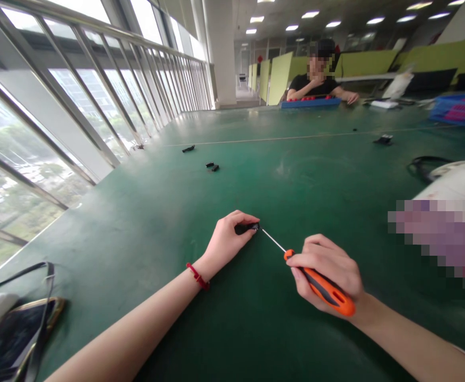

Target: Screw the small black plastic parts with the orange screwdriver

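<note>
In my right hand is a screwdriver with an orange and black handle and a thin metal shaft. The shaft slants up and left, and its tip meets or nearly meets a small black part. My left hand, with a red bracelet at the wrist, pinches that part between thumb and fingers just above the green tabletop. Much of the part is hidden by the fingers, so its exact kind cannot be made out.
Small black pieces and another black piece lie farther up the table. A phone with a strap rests at lower left. Metal railing borders the left side. Across the table, a person sits behind a blue tray; a blue basket stands right.
</note>
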`<state>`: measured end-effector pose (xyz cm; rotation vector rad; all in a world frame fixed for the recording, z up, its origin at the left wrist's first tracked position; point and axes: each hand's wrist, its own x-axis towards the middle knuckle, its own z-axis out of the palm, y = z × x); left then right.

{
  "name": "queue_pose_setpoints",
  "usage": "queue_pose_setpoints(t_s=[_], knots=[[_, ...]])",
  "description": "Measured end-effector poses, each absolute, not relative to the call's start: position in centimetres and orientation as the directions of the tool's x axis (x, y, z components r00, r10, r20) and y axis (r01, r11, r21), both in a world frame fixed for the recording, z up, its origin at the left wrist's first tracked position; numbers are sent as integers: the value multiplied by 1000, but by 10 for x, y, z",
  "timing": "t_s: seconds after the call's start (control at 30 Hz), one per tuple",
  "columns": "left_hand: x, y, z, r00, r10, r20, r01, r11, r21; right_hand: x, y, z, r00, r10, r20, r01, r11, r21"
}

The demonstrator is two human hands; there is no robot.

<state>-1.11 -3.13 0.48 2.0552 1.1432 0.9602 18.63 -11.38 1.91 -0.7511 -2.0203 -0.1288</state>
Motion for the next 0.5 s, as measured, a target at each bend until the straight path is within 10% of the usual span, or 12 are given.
queue_pose_setpoints(t_s=[0.5], knots=[[-9,-35,5,411,860,304,486,-488,725,191,-111,15,-396,477,785,545,810,-217]])
